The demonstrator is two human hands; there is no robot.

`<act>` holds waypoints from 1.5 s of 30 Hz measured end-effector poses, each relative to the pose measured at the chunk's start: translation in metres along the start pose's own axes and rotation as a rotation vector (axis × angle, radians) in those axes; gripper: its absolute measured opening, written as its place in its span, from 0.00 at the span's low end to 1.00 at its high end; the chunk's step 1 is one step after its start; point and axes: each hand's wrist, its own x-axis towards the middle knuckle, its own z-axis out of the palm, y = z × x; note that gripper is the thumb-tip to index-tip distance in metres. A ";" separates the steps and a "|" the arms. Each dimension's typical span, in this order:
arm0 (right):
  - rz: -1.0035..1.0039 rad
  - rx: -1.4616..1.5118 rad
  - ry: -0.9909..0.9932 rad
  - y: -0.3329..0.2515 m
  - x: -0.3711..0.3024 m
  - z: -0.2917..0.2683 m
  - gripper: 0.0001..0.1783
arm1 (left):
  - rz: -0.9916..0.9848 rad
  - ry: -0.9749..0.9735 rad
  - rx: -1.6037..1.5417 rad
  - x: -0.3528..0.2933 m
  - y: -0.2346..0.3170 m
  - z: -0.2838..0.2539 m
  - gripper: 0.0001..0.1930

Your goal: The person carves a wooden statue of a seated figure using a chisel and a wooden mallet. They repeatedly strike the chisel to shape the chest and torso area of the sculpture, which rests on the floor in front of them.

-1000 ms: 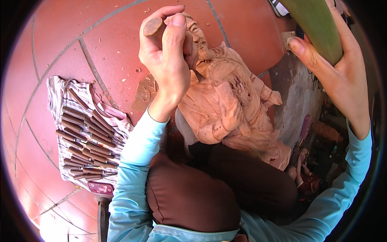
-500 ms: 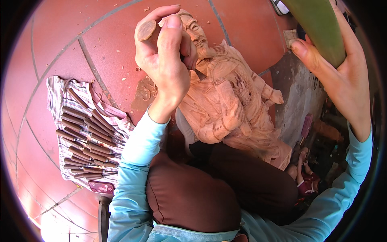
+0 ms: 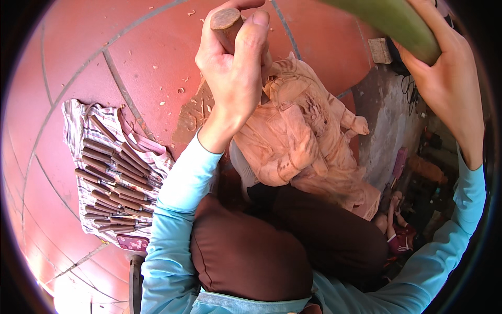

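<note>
My left hand (image 3: 232,78) is closed round the wooden handle of a carving chisel (image 3: 226,22), its flat butt end pointing up. The hand hides the blade and the head of a carved wooden figure (image 3: 293,141). This pale brown figure in draped clothing lies tilted beyond my knees, its carved hands and folds showing. At the upper right, my right hand (image 3: 444,78) grips a long, smooth, rounded green object (image 3: 400,26), which runs out of the top of the view. I cannot tell its exact kind. It is apart from the chisel.
On the left, several wooden-handled chisels (image 3: 112,178) lie on a striped cloth (image 3: 73,118), with a small patterned pink case (image 3: 132,242) at its near edge. Shavings dot the red tile floor (image 3: 151,57). A wooden block (image 3: 380,51) lies upper right; another person (image 3: 400,240) sits lower right.
My left hand has moved right and slightly up with the chisel, now covering the figure's face. The green object has swung left and up in my right hand.
</note>
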 end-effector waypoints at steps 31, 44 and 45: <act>0.311 0.230 0.044 -0.021 -0.138 0.055 0.39 | 0.931 -0.967 0.210 -0.090 -0.001 -0.010 0.09; -0.040 0.074 0.196 -0.038 -0.169 0.071 0.45 | 0.974 -0.804 0.173 -0.095 -0.015 -0.015 0.17; -0.049 0.057 0.205 -0.039 -0.167 0.070 0.45 | 0.972 -0.772 0.129 -0.095 -0.015 -0.014 0.16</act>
